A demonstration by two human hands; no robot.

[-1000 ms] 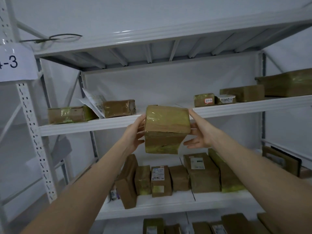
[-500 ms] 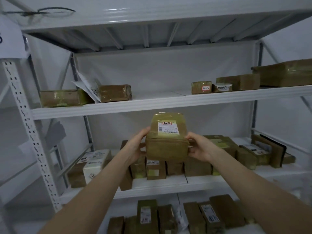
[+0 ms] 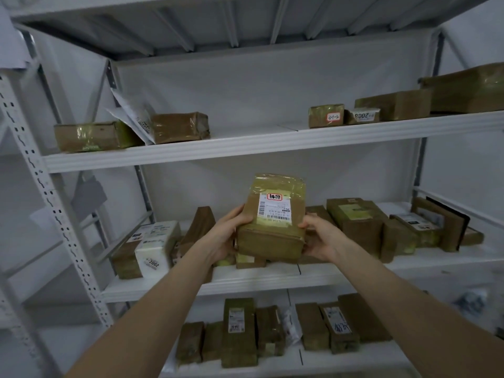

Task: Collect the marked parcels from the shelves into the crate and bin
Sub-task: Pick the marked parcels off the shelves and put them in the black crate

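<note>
White metal shelving [image 3: 245,145], parcel-laden, against white walls

Head view, close, facing shelves [image 3: 245,144]

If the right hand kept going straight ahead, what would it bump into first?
Probably the brown parcels standing on the middle shelf just behind the right hand, though depth is hard to judge here.

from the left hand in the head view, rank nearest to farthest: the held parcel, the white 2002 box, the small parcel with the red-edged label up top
1. Held parcel: in the left hand itself.
2. White 2002 box: middle shelf, to that hand's left.
3. Small parcel with the red-edged label: upper shelf, up and to the right.
</note>
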